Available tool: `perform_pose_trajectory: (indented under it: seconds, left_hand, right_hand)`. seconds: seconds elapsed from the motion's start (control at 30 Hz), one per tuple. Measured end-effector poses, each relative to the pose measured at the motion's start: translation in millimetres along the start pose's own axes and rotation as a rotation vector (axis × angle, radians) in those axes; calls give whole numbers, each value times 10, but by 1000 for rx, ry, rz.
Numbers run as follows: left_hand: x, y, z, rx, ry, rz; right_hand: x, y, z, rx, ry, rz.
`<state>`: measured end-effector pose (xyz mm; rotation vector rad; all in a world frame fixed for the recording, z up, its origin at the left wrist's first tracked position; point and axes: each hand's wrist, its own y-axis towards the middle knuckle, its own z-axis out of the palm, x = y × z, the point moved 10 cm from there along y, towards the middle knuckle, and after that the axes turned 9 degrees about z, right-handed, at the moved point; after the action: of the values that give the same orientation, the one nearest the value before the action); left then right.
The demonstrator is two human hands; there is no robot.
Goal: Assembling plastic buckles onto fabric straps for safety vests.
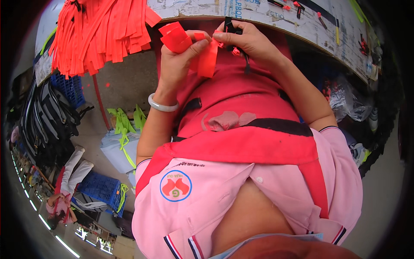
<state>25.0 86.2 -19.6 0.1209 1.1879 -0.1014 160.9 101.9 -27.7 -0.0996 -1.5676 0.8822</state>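
Head view: left grip [177, 62] pinches orange strips [208, 61] beside right grip [255, 42], clasping black pieces [228, 26].

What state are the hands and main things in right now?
Left hand: closed on orange strips
Right hand: closed on black cords
Orange strips: bunched
Strip pile: draped over bench edge
Bracelet: worn
Apron: worn, stained
Plastic bag: crumpled

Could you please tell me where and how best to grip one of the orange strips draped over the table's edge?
Probably pinch one loose lower end of the orange strips, coming from the wearer's side of the table: these ends hang free and fan apart below its edge. The left hand is nearer, but holds orange pieces.
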Motion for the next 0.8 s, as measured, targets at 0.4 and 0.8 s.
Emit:
perform_pose_trajectory:
  seconds: [0.4,0.8]
  left_hand:
    - [-15,-18,86,-13,160,-96]
    - [-31,-65,105,-17,223,-68]
  right_hand:
    - [86,-109,7,58,188,-18]
    - [334,-276,47,-86,-47,-242]
